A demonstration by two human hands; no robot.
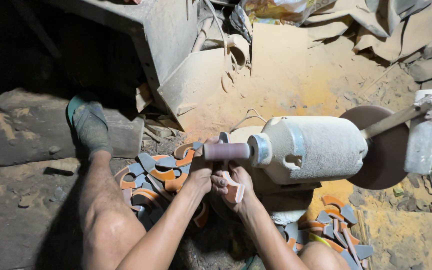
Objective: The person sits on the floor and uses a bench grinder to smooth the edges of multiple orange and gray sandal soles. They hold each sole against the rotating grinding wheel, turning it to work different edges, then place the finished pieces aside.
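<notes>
- the dusty floor (286, 75), coated in orange-tan powder, fills the scene, with crumpled sheets and scrap at 1 o'clock.
- a grey metal housing (168, 35) leans in at 12 o'clock, dust-caked, beside a dark gap at 10 o'clock.
- a flat stone slab (21, 125) lies at 9 o'clock; the person's foot in a dusty sandal (88, 125) rests on its edge.
- the motor (313, 147), pale and powder-covered, sits just right of centre, with a brown disc (388, 150) on its 3 o'clock end.
- a pile of curved orange-and-grey pieces (151, 175) lies at 8 o'clock from the motor; a second heap (336, 225) lies at 5 o'clock.
- the sanding drum (226, 151), a pinkish cylinder, sticks out of the motor's 9 o'clock end, right above both hands.
- the left hand (200, 172) is closed, knuckles up, just under the drum, touching the right hand; what it grips is hidden.
- the right hand (233, 187) is clamped on the curved piece (235, 190), fingers wrapped round it.
- that curved piece, orange with a pale edge, sits at 6 o'clock from the drum, just below it; whether it touches the drum i cannot tell.
</notes>
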